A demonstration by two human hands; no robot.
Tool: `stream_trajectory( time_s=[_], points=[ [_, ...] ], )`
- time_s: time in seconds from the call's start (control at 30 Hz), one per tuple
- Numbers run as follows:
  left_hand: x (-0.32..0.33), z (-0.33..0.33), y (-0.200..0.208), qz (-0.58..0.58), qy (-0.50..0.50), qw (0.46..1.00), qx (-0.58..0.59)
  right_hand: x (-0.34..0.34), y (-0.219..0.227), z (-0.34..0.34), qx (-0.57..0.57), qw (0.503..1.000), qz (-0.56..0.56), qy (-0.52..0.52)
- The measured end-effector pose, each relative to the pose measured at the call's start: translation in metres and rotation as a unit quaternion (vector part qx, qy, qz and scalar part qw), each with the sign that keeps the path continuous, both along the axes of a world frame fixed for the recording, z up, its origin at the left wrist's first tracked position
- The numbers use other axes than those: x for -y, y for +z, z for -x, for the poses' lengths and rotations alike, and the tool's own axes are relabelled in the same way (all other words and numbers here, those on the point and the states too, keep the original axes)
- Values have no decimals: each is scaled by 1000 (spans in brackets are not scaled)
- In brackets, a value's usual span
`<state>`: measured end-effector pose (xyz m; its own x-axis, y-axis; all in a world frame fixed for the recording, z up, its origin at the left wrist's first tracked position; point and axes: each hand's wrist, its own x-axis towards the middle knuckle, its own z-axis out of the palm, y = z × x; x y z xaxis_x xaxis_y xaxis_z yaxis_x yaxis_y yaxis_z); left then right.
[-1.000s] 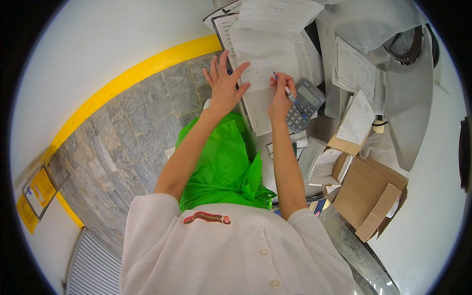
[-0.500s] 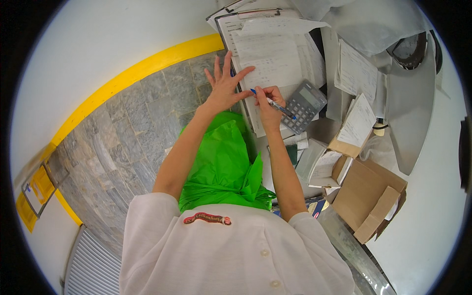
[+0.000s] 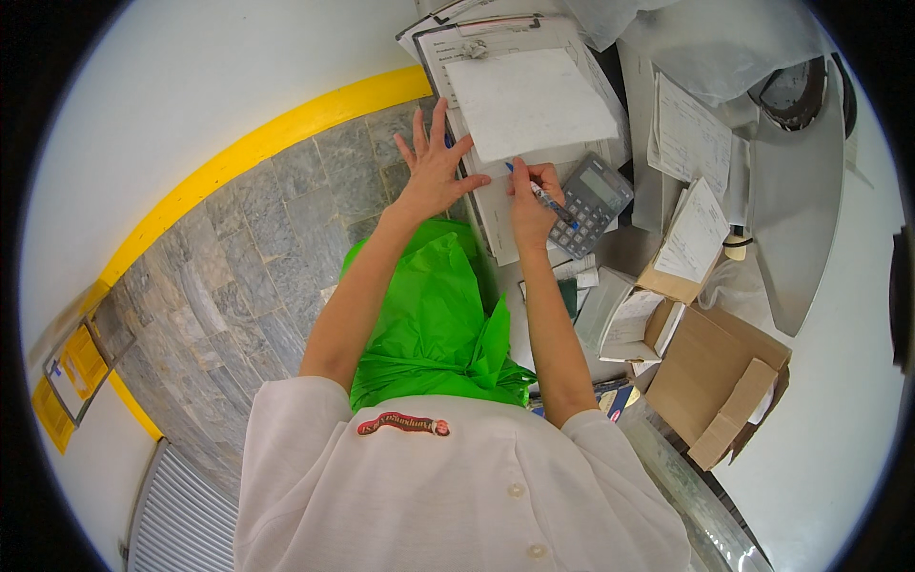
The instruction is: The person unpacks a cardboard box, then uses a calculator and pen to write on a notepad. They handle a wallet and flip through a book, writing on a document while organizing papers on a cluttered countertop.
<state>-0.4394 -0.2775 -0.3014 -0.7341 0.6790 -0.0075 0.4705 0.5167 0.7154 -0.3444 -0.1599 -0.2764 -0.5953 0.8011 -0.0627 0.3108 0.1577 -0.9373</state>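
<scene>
My right hand (image 3: 536,205) grips a pen (image 3: 550,201), its blue end near the lower edge of a blank white sheet (image 3: 530,103). That sheet lies, slightly raised, over papers on a clipboard (image 3: 429,59). My left hand (image 3: 434,172) is spread at the clipboard's left side, its thumb and fingers reaching onto the paper's edge. It holds nothing. A dark grey calculator (image 3: 593,198) rests just right of my right hand, partly on the papers.
Stacks of written slips (image 3: 691,143) stand to the right, near an open cardboard box (image 3: 715,367). Clear plastic (image 3: 724,48) hangs at the upper right. A green apron (image 3: 429,324) covers my lap. Grey tiled floor (image 3: 257,219) lies left, beside a yellow wall stripe (image 3: 238,153).
The written top sheet has flipped, and a blank white surface now covers the clipboard's middle. My right hand with the pen has shifted slightly right; my left hand stays nearly in place.
</scene>
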Motion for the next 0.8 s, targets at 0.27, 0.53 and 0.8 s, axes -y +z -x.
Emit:
stream_trajectory(
  time_s=[0.27, 0.53, 0.8],
  points=[
    [0, 0, 4, 9, 1, 1000, 8, -5, -1, 2, -11, 999, -27, -36],
    [-3, -1, 10, 5, 19, 999, -29, -18, -22, 2, -36, 991, -102, -84],
    [-23, 32, 54, 125, -151, 976, -98, -18, -7, 9, -71, 988, -21, -139]
  ],
)
